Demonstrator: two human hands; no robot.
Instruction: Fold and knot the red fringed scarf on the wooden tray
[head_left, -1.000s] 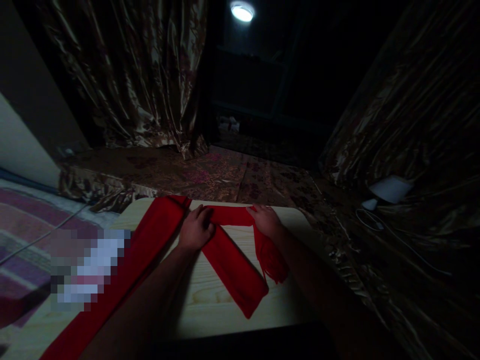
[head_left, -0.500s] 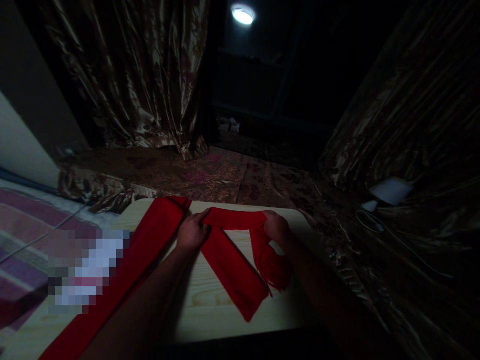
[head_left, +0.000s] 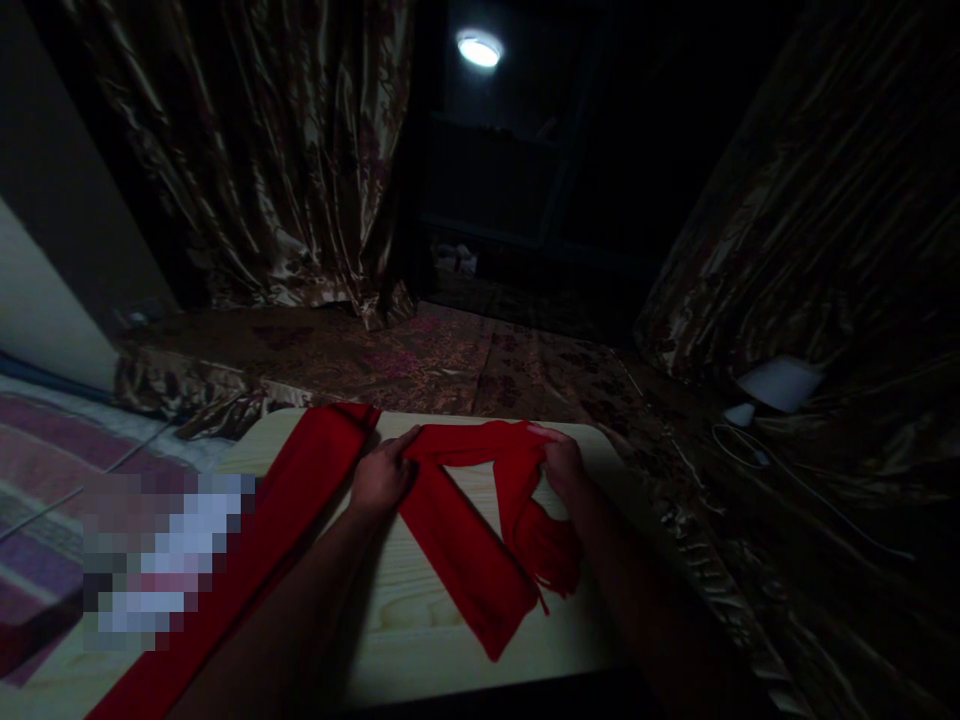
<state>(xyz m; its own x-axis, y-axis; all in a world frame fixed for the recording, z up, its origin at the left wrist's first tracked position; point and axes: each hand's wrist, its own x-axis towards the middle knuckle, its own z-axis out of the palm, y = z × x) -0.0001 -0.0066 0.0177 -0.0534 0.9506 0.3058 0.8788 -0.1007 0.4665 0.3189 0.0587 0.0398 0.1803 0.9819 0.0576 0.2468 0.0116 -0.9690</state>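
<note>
A long red scarf lies folded on a pale wooden table. One strip runs from the far edge down toward the near left. My left hand presses down on the fold near the table's far edge, fingers closed against the cloth. My right hand grips the scarf's other bend at the far right, fingers curled round the cloth. The fringed end hangs below that hand over the table.
Shiny patterned fabric covers the floor beyond the table, with curtains behind and at the right. A white object and cord lie at the right. A striped rug is on the left. A ceiling lamp glows above.
My right hand has closed on the scarf's right bend and lifted it a little, bunching the fringed end. My left hand has stayed on the fold.
</note>
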